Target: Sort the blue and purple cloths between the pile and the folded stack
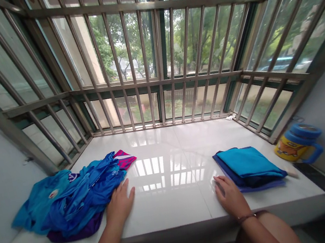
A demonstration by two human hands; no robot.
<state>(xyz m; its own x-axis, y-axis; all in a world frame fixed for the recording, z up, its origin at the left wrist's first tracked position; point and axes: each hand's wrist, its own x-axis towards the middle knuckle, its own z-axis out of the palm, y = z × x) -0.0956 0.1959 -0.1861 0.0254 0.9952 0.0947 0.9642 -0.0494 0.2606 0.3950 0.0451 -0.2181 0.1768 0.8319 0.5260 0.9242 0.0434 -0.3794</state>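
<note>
Barred bay window up front, trees behind it, and the whole width of the view is crossed by metal bars (142,5). Below that, a glossy white sill (170,204) is being used as a worktop, probably because it's flat and lit by daylight.

Biggest thing on it is a rumpled heap of clothes (78,199), blue, teal and purple, dumped at the left end, with a pink patterned bit (125,160) poking out the back. Over on the right, a folded stack (248,163) is laid flat, bright blue on top; the two piles are set well apart, likely so they don't get mixed up.

Next, a blue and yellow mug (298,141) is tucked by the right wall, presumably out of elbow range, with a dark flat slab (320,179) placed near it.

As for hands, the left hand (121,200) is rested by the heap, fingers loosely spread, nothing gripped; whether cloth is touched can't be told. The right hand (230,195) is placed just beside the stack, fingers half curled with a gap at the thumb, nothing seen held. A thin bracelet (247,217) is worn on that wrist.
</note>
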